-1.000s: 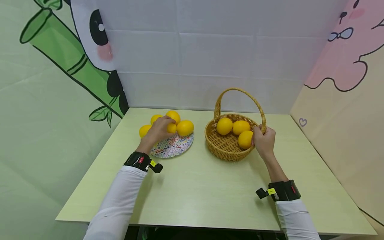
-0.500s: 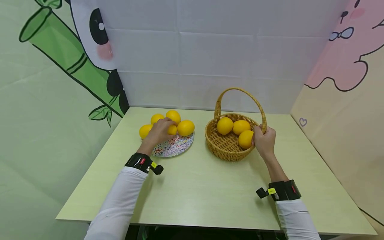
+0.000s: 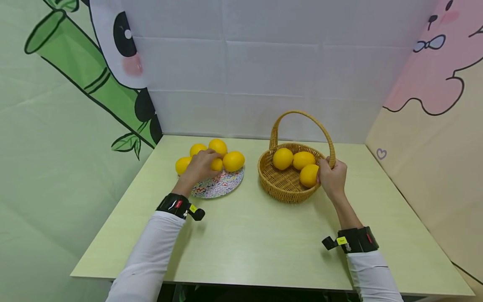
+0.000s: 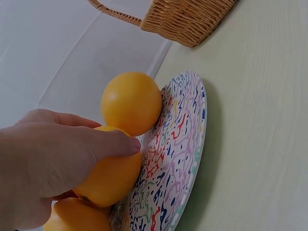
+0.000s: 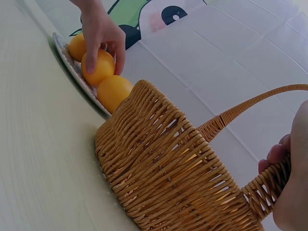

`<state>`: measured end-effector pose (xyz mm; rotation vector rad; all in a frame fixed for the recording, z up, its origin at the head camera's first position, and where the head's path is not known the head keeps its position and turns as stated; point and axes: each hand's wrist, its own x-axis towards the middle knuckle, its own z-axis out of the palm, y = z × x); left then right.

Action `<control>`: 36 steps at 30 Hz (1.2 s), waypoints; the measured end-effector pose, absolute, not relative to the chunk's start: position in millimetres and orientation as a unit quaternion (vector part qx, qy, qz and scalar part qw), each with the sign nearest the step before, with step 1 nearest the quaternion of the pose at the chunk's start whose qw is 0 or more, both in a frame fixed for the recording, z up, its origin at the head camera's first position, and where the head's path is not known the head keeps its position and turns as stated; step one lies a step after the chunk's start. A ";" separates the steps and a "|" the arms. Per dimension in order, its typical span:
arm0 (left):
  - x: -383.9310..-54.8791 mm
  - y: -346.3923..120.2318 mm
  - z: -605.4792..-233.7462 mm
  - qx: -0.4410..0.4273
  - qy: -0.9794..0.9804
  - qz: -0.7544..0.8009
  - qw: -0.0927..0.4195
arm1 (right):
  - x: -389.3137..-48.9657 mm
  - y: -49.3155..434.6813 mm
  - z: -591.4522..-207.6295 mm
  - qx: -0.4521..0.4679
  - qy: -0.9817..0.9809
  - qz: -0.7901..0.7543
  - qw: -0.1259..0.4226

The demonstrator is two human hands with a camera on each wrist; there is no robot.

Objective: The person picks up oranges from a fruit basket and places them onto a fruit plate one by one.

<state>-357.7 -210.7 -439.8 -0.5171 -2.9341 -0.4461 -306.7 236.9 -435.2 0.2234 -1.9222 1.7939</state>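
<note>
My left hand reaches over a plate with a multicoloured squiggle pattern. Its thumb and fingers are curled round one orange, with the thumb across the near side. Other oranges sit close about it, one to its right and one to its left. My right hand grips the base of the handle of a wicker basket at its right side. Inside the basket lie three oranges. The palm side of the left hand is partly hidden in the head view.
Plate and basket stand side by side toward the back of a pale table, with a strip of tabletop between them. A white cloth wall rises right behind the table. Printed side walls flank it.
My left hand shifts very slightly to the right on the orange over the first half second, then stays still. The right hand and the basket hold their place.
</note>
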 end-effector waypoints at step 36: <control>-343.6 -186.3 -398.9 -0.193 -0.953 -0.227 0.061 | -305.7 237.1 -434.6 0.082 -0.709 0.654 0.251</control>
